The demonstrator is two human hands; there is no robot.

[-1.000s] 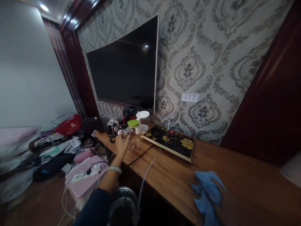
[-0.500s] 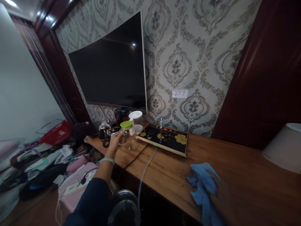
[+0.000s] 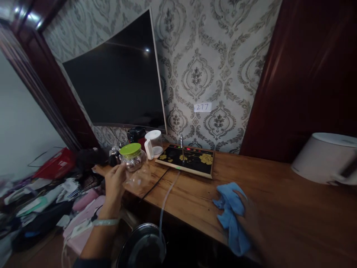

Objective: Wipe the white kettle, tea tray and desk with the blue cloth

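Observation:
Near the left end of the wooden counter, my left hand point(image 3: 115, 181) is closed at the side of a clear glass pot point(image 3: 138, 178) with a green lid point(image 3: 130, 149). The grip itself is partly hidden behind my fingers. On the right, my right hand point(image 3: 247, 214) holds a crumpled blue cloth point(image 3: 231, 203) against the counter top point(image 3: 192, 201). Between the hands, further back, lies a black tea tray panel point(image 3: 192, 159) with gold flowers and a thin metal spout point(image 3: 182, 141).
Behind the pot stand a white-lidded clear jug point(image 3: 156, 143) and a dark appliance point(image 3: 136, 134). A large white jug point(image 3: 320, 158) is at the right. A clear hose point(image 3: 166, 197) runs over the front edge to a round container point(image 3: 146, 245) below. Clothes and a red basket point(image 3: 57, 163) lie left.
The green-lidded glass pot has come nearer to me, with my left hand at its side. My right hand still grips the blue cloth. The view has turned slightly right.

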